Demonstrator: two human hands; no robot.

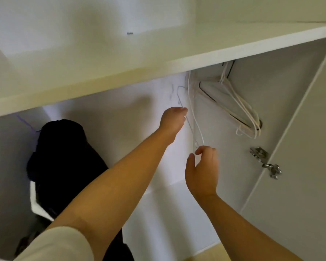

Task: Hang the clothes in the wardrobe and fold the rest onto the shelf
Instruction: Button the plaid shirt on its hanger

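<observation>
Lower left corner: a cream sleeve (55, 245), with a bare forearm rising from it toward the middle of the frame. Above it, left of centre: a black garment (64, 157) hanging inside the wardrobe, its top tucked under the shelf (120, 72), with a thin purple bar (24, 122) just showing at its upper left. Across the upper half, slanting up to the right: the white shelf itself.

Centre: left hand (174, 119), back toward the camera, fingers curled round a thin wire hanger (180, 99). Hook sticking up above the knuckles, another stretch of wire running down and right below the hand. Just right of it: a white hanger (198, 129) hanging steeply from under the shelf, lower end close above the right hand (203, 170).

Right hand below and right of the left, loosely curled, thumb apart from the fingers, gripping nothing. Forefinger tip next to the white hanger's lower end; contact there impossible to tell.

Further right, under the shelf: a bunch of hangers (241, 112), mostly white with a dark one among them, hooked up high and tilted toward the side wall. Below and right of these: a metal hinge (265, 161) joining the side wall to the open door (309, 166) along the right edge.
</observation>
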